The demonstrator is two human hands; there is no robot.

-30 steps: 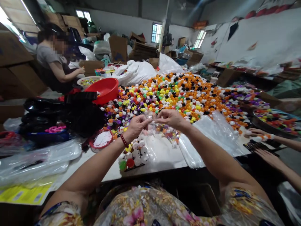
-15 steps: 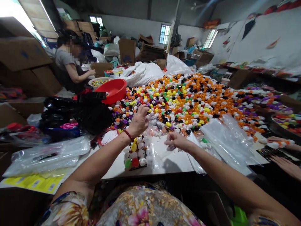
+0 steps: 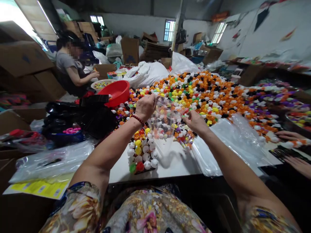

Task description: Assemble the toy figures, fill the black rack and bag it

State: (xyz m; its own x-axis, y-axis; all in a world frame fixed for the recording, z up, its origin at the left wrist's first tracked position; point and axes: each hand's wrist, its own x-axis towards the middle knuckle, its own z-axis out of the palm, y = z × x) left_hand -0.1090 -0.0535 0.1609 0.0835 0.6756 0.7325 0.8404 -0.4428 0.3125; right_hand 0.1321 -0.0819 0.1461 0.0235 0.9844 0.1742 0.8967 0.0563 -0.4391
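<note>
A clear plastic bag (image 3: 163,121) hangs upright over the table, its top edge pinched in the fingers of my left hand (image 3: 145,108). My right hand (image 3: 196,123) is level with the bag's other side, thumb and fingers drawn together. Whatever is between those fingertips is too blurred to make out. Below my left wrist, a block of small toy heads (image 3: 142,154), mostly white with yellow, red and green ones, sits in close rows on a dark base. Beyond both hands spreads a big pile of small colourful toys (image 3: 201,94).
Flat clear bags (image 3: 225,142) lie right of my right forearm; more plastic bags (image 3: 52,160) lie at left. A red basin (image 3: 118,94) borders the pile. A co-worker (image 3: 73,69) sits far left; another person's hands (image 3: 297,165) are at the right edge.
My left hand has risen and closed on the bag, lifting it off the table. My right hand has moved up and right, and the block of toy heads is more exposed.
</note>
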